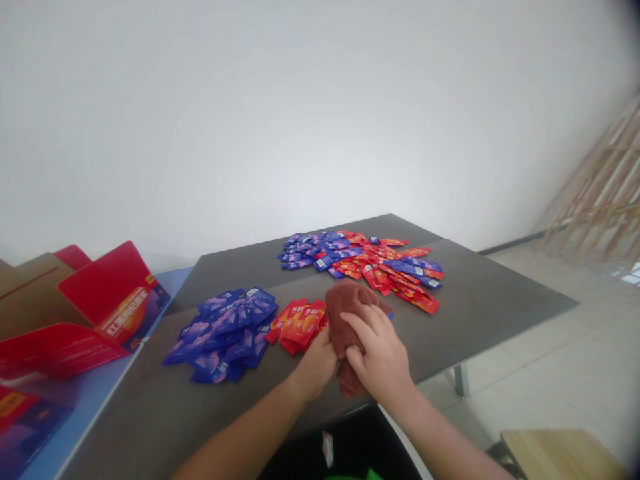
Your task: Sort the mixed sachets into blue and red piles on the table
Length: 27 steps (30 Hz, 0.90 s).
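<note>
A brown cloth point(350, 320) is bunched between my two hands over the near edge of the dark table point(465, 300). My right hand point(380, 347) presses its fingers into the cloth from the right. On the cloth's left side my left hand point(317, 363) is closed, its fingertips partly hidden; a packet edge may be at the cloth's right side. Just left of the hands lie red packets point(303, 323), and further left a pile of blue packets point(225, 333).
Mixed blue packets point(320, 250) and red packets point(400, 280) spread across the table's back. An open red carton point(107, 293) stands at left on a blue surface point(95, 393). Below the near edge is a black bin point(370, 440). A wooden stool point(560, 453) is at lower right.
</note>
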{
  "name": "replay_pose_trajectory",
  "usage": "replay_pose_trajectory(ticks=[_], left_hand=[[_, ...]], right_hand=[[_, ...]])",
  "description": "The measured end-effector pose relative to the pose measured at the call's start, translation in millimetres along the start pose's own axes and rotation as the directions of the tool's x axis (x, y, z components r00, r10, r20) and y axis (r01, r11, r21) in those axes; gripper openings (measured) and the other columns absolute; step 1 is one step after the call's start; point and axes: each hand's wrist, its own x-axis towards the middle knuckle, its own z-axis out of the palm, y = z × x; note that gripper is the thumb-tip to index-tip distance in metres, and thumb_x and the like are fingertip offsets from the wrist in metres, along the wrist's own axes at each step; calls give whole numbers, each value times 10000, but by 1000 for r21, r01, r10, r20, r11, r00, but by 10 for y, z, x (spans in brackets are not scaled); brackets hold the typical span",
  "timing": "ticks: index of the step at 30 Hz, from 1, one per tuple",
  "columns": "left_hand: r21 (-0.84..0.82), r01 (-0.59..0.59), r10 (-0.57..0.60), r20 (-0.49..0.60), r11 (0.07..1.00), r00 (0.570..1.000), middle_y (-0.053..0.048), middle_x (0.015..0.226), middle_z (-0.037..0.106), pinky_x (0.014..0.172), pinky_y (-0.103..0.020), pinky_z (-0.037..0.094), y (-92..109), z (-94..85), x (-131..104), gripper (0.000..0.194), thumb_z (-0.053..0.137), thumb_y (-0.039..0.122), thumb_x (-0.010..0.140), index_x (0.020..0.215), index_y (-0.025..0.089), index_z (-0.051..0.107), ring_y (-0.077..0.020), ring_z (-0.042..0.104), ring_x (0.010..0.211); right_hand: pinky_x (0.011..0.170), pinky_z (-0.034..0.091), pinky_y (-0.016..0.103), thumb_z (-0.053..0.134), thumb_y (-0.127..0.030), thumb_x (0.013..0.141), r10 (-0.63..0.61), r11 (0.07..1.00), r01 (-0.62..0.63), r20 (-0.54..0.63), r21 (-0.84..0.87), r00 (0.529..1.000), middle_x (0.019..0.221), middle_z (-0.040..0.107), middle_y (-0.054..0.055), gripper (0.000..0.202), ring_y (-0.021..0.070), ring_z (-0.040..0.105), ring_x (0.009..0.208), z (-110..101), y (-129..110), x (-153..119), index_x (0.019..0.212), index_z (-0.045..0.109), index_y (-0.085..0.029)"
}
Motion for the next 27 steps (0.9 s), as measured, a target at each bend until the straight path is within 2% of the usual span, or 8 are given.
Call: replay_pose_trajectory(ticks=[5,8,11,13,16,21,24,27], left_hand=[[83,25,-36,130,996,991,-103,1250,629,811,-370,572,29,-202,-171,408,468,317,927,1312,205,544,-232,645,1022],[422,-211,150,173,882,973,-95,1303,607,955,-387,504,112,-298,-216,397,417,233,943,1318,234,546,-233,596,1145],[671,-448,212,407,590,889,-130,1181,675,995,-443,460,198,-330,-271,404,432,117,885,1241,190,607,-273,615,1116],[717,-529,206,493,454,845,-137,1133,695,964,-433,482,234,-377,-313,397,446,90,855,1199,173,627,-282,636,1079],[796,-456,346,330,398,878,-106,1213,669,1006,-366,463,287,-612,-327,416,401,108,892,1261,192,574,-227,614,1140],[944,-20,495,-155,329,855,-77,1344,588,1084,-346,389,360,-1428,-55,441,330,165,931,1339,180,497,-197,540,1239],[968,182,362,-234,172,902,-105,1429,502,1118,-369,338,233,-1860,186,503,250,141,934,1411,144,407,-196,468,1309],[988,153,107,-154,21,982,-90,1381,558,1144,-487,257,-14,-2058,323,511,307,82,882,1334,201,513,-228,470,1310]], right_hand=[[986,439,478,466,-180,777,292,952,-304,-218,-24,931,1238,590,104,457,295,539,1153,-232,407,156,1215,591,-218],[1003,417,472,474,-184,760,191,981,-186,-310,48,931,1227,593,102,442,295,531,1175,-375,328,202,1181,606,-212],[998,432,399,468,-137,703,-48,979,47,-1,198,999,1238,613,45,477,252,551,1177,-388,139,208,1127,644,-267],[976,448,379,447,-122,675,-42,962,-23,231,272,972,1211,648,18,513,234,591,1132,-339,117,214,1113,659,-284],[952,457,396,442,-158,665,225,917,-309,313,252,923,1150,693,14,476,248,629,1071,-257,290,210,1059,683,-270],[890,475,348,467,-238,644,502,779,-506,113,370,857,1123,701,38,470,263,631,1059,-244,561,97,1065,677,-230],[882,465,338,482,-249,634,532,761,-510,65,401,844,1128,695,35,469,264,623,1065,-264,549,35,1060,678,-231],[922,438,351,493,-258,641,549,747,-525,67,408,833,1144,686,31,469,269,603,1094,-274,542,11,1073,674,-238]])
